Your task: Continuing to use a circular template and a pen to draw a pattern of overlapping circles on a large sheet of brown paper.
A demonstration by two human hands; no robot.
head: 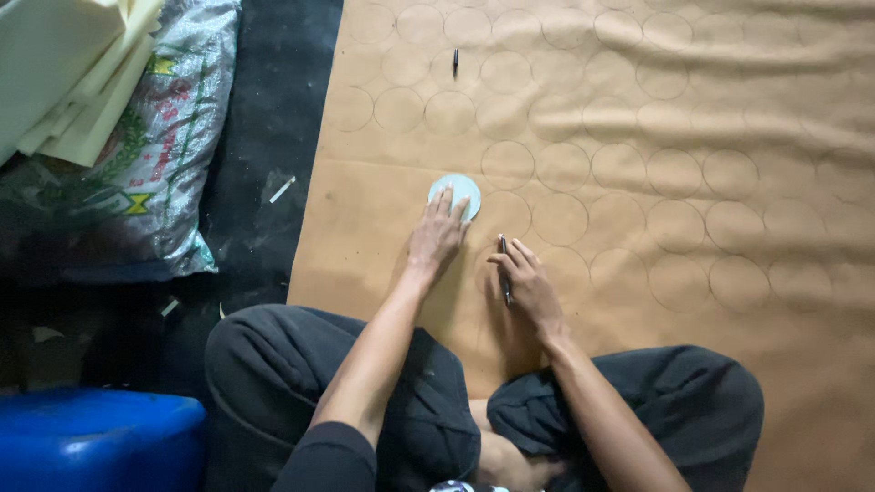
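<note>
Your left hand [437,239] lies flat, fingers spread, fingertips pressing the pale round disc [458,193] at its 12 o'clock on the brown paper sheet [693,301]. Your right hand [529,287] pinches a pen [504,269], tip w/ paper, at 5 o'clock from disc, just beside.

The floor [264,137] is dark and a little dusty, with small pale scraps on it. At the left edge lies a printed woven sack [169,137], with pale foam sheets [68,73] on top. A blue plastic container [96,442] stands in the lower left corner. The light is dim.
</note>
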